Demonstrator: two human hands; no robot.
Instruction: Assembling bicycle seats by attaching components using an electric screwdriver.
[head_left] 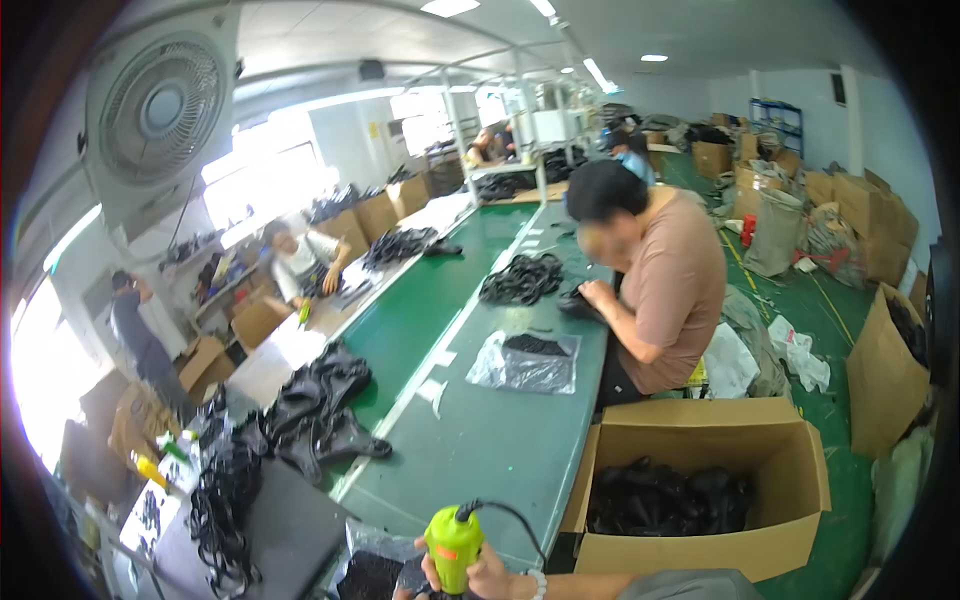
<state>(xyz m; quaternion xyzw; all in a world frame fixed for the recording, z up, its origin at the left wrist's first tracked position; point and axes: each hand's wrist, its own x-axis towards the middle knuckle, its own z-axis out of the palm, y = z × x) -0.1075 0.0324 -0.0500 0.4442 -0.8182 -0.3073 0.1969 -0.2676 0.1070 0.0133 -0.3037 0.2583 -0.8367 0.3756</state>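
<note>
At the lower edge my right hand (488,576) is wrapped round a lime-green corded power tool (452,545), held upright. It has a rounded body with an orange patch, and a black cable leaves its top and curves right. The tool's working end is hidden below the picture's edge, so its exact kind does not show. Just left of it lies a clear plastic bag (362,538) with small black pieces (368,578) in or on it. I cannot make out my left hand.
Black rubbery parts (310,415) are heaped at left on the green worktable (480,455). A clear bag (525,365) lies farther along. An open carton (690,555) of black parts stands at right. A co-worker (670,290) sits beyond it, handling a black piece.
</note>
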